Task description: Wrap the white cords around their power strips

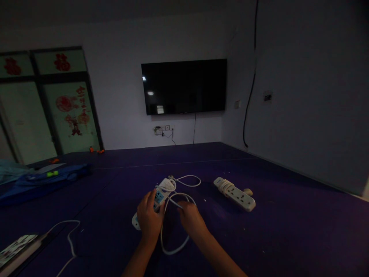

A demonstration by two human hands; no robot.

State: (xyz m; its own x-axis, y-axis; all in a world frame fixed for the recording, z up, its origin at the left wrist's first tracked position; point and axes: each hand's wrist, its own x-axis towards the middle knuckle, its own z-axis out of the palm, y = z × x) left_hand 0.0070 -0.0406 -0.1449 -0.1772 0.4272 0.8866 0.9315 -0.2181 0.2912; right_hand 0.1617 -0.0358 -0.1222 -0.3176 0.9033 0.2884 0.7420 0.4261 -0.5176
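My left hand [150, 217] is wrapped round a white power strip [159, 197] with blue socket faces, which lies slanted on the purple surface. The strip's near end sticks out left of my fingers. Its white cord [173, 199] passes over the far end, and my closed right hand [190, 216] grips a stretch of it. Loops of this cord lie beyond and below my hands. To the right rests a second white power strip [240, 197], its own cord wound tightly round one end and its plug beside it. My right fingertips are partly hidden.
At the lower left sits a patterned device or strip [19, 248] with a white cord [70, 240]. Blue cloth [52, 177] lies at the left. A television [184, 87] hangs on the far wall, above sockets [167, 128]. A black cable [250, 100] hangs down the right wall.
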